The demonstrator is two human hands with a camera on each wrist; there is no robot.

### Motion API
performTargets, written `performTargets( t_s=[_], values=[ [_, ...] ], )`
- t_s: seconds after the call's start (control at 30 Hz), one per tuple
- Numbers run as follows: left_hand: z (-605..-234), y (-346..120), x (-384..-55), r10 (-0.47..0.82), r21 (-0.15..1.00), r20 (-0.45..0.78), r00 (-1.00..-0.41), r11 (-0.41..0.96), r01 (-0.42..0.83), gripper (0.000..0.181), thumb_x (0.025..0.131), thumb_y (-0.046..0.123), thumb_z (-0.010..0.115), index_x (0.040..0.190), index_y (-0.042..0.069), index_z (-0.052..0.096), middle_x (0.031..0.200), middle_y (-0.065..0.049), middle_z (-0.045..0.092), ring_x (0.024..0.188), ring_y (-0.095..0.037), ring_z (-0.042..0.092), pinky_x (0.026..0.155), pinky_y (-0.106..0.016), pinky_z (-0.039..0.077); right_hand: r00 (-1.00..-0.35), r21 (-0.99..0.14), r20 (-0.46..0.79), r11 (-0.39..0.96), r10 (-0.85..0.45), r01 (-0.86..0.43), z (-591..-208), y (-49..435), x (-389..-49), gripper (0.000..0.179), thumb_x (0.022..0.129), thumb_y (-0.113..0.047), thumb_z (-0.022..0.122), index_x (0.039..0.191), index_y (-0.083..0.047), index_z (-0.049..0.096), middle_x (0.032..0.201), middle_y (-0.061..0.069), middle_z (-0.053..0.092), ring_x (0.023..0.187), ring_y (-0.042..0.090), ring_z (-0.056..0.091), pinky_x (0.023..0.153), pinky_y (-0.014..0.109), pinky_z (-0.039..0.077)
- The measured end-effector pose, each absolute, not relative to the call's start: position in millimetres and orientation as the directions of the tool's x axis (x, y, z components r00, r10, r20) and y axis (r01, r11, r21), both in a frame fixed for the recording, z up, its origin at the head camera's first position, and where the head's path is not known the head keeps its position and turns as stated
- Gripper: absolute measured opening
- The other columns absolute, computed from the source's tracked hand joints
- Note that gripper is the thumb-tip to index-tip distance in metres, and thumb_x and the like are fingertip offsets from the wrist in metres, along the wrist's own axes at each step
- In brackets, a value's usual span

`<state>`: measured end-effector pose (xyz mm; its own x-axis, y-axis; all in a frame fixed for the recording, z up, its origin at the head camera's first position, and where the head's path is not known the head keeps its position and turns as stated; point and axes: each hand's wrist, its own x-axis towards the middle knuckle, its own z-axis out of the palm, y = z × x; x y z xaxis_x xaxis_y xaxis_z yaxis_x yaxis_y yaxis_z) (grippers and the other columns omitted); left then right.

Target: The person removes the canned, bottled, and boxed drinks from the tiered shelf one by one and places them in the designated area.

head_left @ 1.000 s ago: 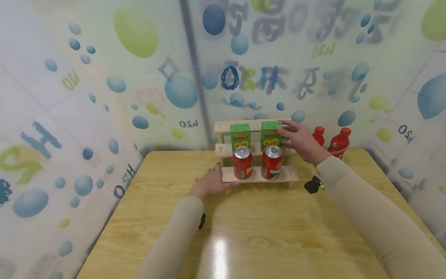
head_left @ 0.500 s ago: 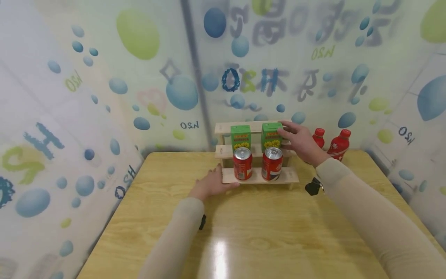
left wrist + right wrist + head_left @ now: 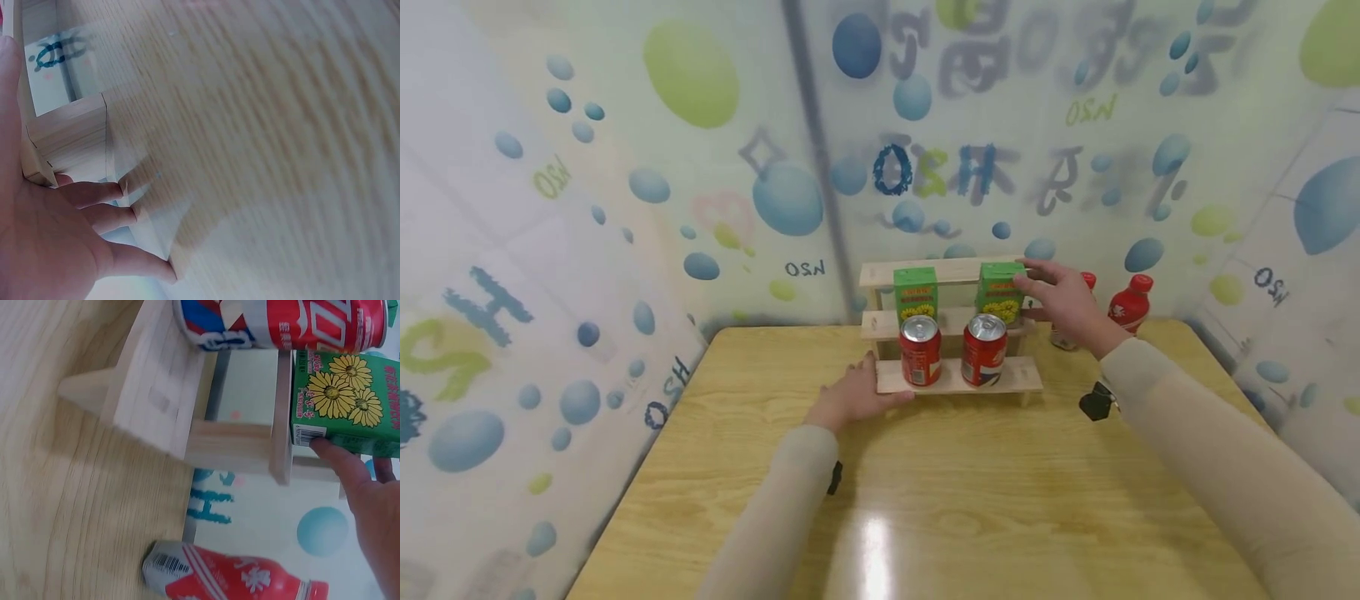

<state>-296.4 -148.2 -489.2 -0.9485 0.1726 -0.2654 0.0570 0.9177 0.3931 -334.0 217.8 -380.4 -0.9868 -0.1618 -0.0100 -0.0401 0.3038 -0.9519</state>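
Note:
A light wooden three-step rack [image 3: 958, 382] stands at the back of the table. My left hand [image 3: 856, 392] rests at its left end, thumb along the front of the bottom step. In the left wrist view, its straight fingers [image 3: 106, 217] touch the tabletop beside a rack leg. On the middle step, my right hand [image 3: 1063, 302] pinches the right side of a green drink carton [image 3: 1000, 293] printed with yellow flowers. The thumb lies at the barcode corner in the right wrist view; other fingers are partly hidden behind the carton [image 3: 344, 403]. A matching carton [image 3: 916, 293] stands left.
Two red soda cans, a left can [image 3: 921, 354] and a right can [image 3: 984, 352], stand on the bottom step. Behind the right hand are two red-capped bottles, one bottle [image 3: 1130, 304] showing more, the other bottle [image 3: 1063, 337] partly covered. A printed curtain-like wall [image 3: 760, 283] borders the table [image 3: 962, 508].
My right hand has shifted the right green carton to the right along the middle step, widening the gap between the cartons. The left hand has stayed in place.

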Motion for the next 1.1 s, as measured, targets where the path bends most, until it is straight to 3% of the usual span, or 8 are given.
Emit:
performTargets(
  t_s=[0.1,0.27,0.47,0.57,0.67,0.77,0.83,1.1],
  values=[
    [-489,-149,-295,0.175,0.397,-0.270,-0.947,0.916,0.056,0.139,0.075,0.100,0.054,0.172,0.009,0.013,0.173,-0.019,0.035,0.160,-0.043,0.033,0.118,-0.087,0.020,-0.985,-0.947,-0.008,0.318,-0.171,-0.047,-382,227,-331,0.073,0.110,-0.046,0.056,0.169,-0.014,0.029,0.170,0.022,0.035,0.150,0.044,0.047,0.106,0.051,0.057],
    [-490,-150,-295,0.172,0.398,-0.267,-0.948,0.916,0.054,0.140,0.074,0.102,0.053,0.172,0.010,0.012,0.173,-0.019,0.034,0.161,-0.043,0.033,0.118,-0.087,0.020,-0.986,-0.933,0.006,0.354,-0.169,-0.067,-380,248,-325,0.071,0.110,-0.047,0.055,0.168,-0.013,0.031,0.166,0.023,0.039,0.139,0.039,0.055,0.092,0.034,0.065],
    [-491,-150,-298,0.167,0.385,-0.263,-0.950,0.921,0.055,0.140,0.075,0.102,0.052,0.172,0.010,0.012,0.173,-0.019,0.035,0.159,-0.043,0.036,0.117,-0.088,0.020,-0.991,-0.906,0.022,0.417,-0.129,-0.074,-377,279,-318,0.072,0.109,-0.049,0.055,0.168,-0.015,0.033,0.160,0.016,0.043,0.107,-0.001,0.066,0.087,0.025,0.065],
    [-491,-149,-298,0.172,0.389,-0.259,-0.951,0.919,0.060,0.139,0.075,0.101,0.053,0.172,0.010,0.012,0.173,-0.020,0.035,0.159,-0.044,0.037,0.117,-0.088,0.020,-0.991,-0.897,0.024,0.434,-0.129,-0.079,-378,298,-312,0.072,0.109,-0.050,0.054,0.168,-0.016,0.032,0.160,0.013,0.040,0.096,-0.010,0.068,0.085,0.026,0.065],
    [-491,-149,-297,0.169,0.390,-0.253,-0.952,0.919,0.060,0.139,0.075,0.101,0.053,0.172,0.010,0.012,0.172,-0.020,0.037,0.158,-0.043,0.038,0.118,-0.087,0.020,-0.988,-0.885,0.033,0.454,-0.154,-0.100,-378,316,-304,0.071,0.110,-0.047,0.052,0.168,-0.011,0.030,0.153,0.005,0.047,0.095,-0.007,0.071,0.082,0.025,0.065],
    [-492,-149,-297,0.163,0.389,-0.249,-0.955,0.920,0.056,0.138,0.074,0.101,0.054,0.171,0.011,0.013,0.171,-0.019,0.040,0.157,-0.042,0.040,0.118,-0.086,0.021,-0.986,-0.871,0.035,0.480,-0.161,-0.109,-380,334,-296,0.069,0.112,-0.043,0.052,0.167,-0.007,0.031,0.136,-0.014,0.055,0.096,-0.003,0.071,0.082,0.023,0.064],
    [-492,-149,-297,0.159,0.389,-0.249,-0.955,0.920,0.052,0.139,0.074,0.101,0.054,0.172,0.012,0.014,0.170,-0.019,0.040,0.157,-0.042,0.041,0.118,-0.086,0.021,-0.987,-0.858,0.035,0.502,-0.158,-0.111,-383,346,-292,0.069,0.112,-0.042,0.051,0.167,-0.006,0.030,0.126,-0.025,0.053,0.099,-0.007,0.067,0.082,0.021,0.064],
    [-491,-149,-297,0.178,0.394,-0.248,-0.952,0.917,0.069,0.140,0.073,0.102,0.054,0.171,0.011,0.013,0.171,-0.020,0.039,0.157,-0.043,0.040,0.118,-0.087,0.021,-0.989,-0.833,0.023,0.545,-0.148,-0.101,-411,390,-285,0.071,0.114,-0.041,0.047,0.164,0.004,0.024,0.128,-0.028,0.045,0.105,-0.023,0.053,0.083,0.021,0.064]
  ],
)
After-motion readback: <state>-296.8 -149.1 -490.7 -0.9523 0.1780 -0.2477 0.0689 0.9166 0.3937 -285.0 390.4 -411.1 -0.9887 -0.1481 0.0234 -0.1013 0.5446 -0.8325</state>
